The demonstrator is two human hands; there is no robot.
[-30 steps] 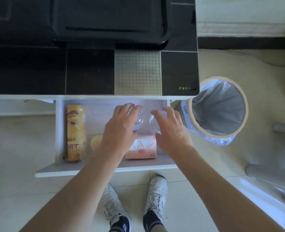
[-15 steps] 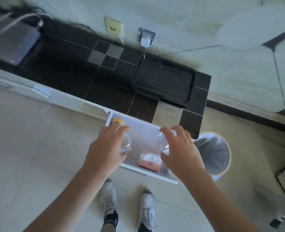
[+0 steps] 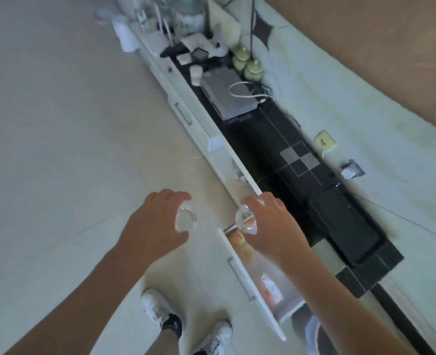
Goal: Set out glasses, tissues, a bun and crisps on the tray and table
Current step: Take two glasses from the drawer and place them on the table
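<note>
1. A clear glass (image 3: 185,218) is gripped in the left hand (image 3: 155,226), fingers and thumb curled round it from above, out over the pale floor (image 3: 58,149).
2. A second glass (image 3: 246,220) is held the same way by the right hand (image 3: 273,226), fingers wrapped over its top; it is carried just above the near corner of the open drawer (image 3: 258,285).
3. The two glasses are kept level with each other and apart, the left one at 9 o'clock of the right one.
4. The drawer is seen pulled out from the long white cabinet (image 3: 199,124), at 5 o'clock from the right hand.
5. Inside the drawer, the orange crisps tube (image 3: 237,239) is glimpsed just under the right glass, partly covered by the wrist.
6. Further along the drawer, at 5 o'clock from the tube, the pink tissue pack (image 3: 269,286) is spotted, blurred.
7. The black tray (image 3: 347,224) is found lying on the dark cabinet top at 3 o'clock from the right hand.
8. White shoes (image 3: 158,306) are seen at 6 o'clock, planted on the floor beside the drawer front.
9. A grey flat device (image 3: 228,98) with a looped white cable (image 3: 245,92) on it is noted far up the counter at 12 o'clock.
</note>
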